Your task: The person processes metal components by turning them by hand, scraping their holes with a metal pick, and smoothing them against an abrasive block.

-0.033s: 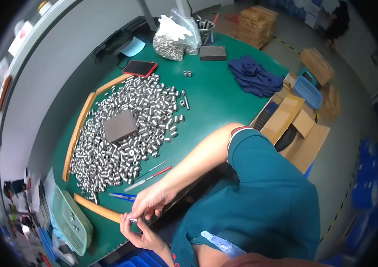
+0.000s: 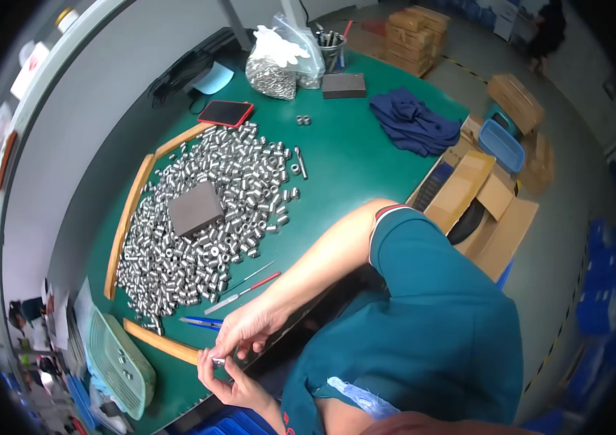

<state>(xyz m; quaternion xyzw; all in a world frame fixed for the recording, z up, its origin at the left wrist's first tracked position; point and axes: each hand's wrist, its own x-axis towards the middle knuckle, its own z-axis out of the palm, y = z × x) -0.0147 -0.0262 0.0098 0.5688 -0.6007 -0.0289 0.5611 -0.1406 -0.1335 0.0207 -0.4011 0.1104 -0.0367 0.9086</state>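
Note:
My left hand [image 2: 239,388] and my right hand [image 2: 251,326] meet at the near edge of the green table, just beside the end of a wooden strip [image 2: 163,344]. Between their fingertips is a small shiny metal part [image 2: 218,361], mostly covered by the fingers. It resembles the short metal sleeves [image 2: 177,272] heaped on the table beyond. A dark grey block [image 2: 196,209] rests on that heap. Close to my right hand lie blue tweezers [image 2: 201,322], a red-handled file [image 2: 243,292] and a thin metal rod [image 2: 250,272].
A pale green basket [image 2: 116,362] with a few metal parts stands at left. Wooden strips [image 2: 128,225] border the heap. Farther back are a red-edged phone [image 2: 225,113], a bag of metal parts [image 2: 272,76], another grey block [image 2: 344,86] and dark blue cloth [image 2: 415,122]. Open cartons [image 2: 493,210] stand right.

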